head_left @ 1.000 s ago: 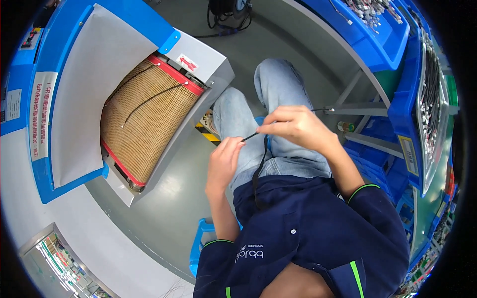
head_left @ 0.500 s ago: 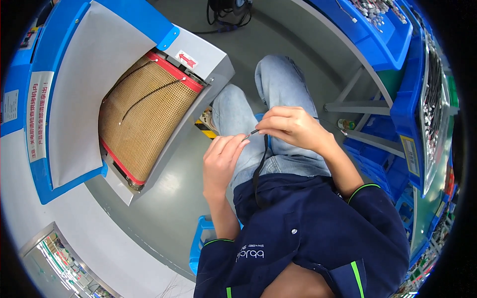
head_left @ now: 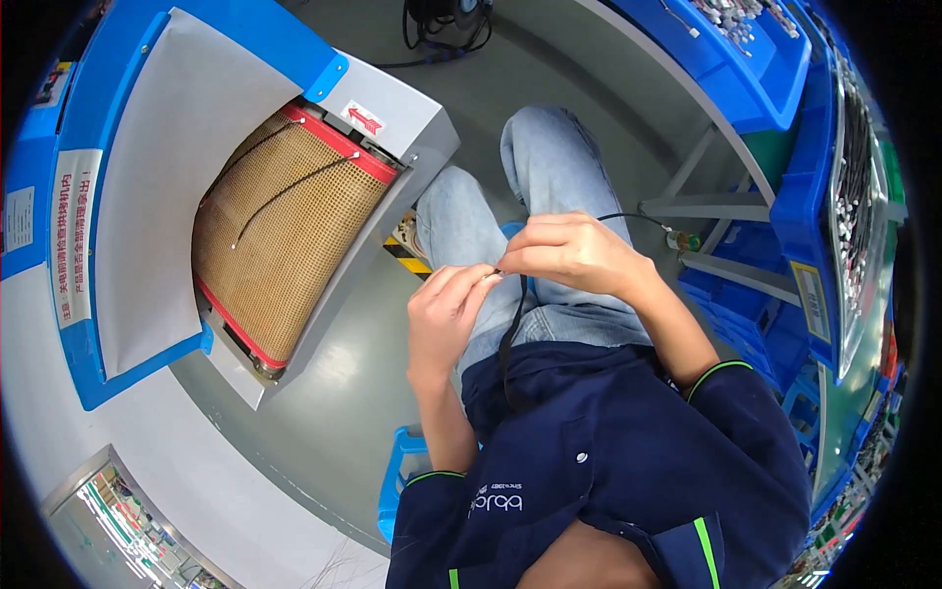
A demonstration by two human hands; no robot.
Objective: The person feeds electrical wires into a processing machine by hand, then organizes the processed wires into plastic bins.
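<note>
Over my lap, my left hand point(head_left: 444, 312) and my right hand point(head_left: 574, 255) meet at their fingertips, both pinched on the end of a thin black cable point(head_left: 626, 215). The fingers mostly cover that end; only a small dark bit shows between them. From behind my right hand the cable's free length runs out to the right and ends in a small light tip. To the left, two similar black cables with white ends, the nearer one point(head_left: 285, 188) and the farther one point(head_left: 257, 149), lie on a brown mesh conveyor belt point(head_left: 304, 245) with red edges.
A blue and grey machine housing point(head_left: 83, 358) surrounds the belt at left. Blue bins point(head_left: 731, 74) of wired connectors and a bag of black cables point(head_left: 854, 226) stand at right on a table with grey legs point(head_left: 721, 208). A blue stool point(head_left: 397, 466) is beneath me.
My hands have come closer together, and my right fingers now cover the dark piece seen between them. The cable's free length now shows stretching out right of my right hand.
</note>
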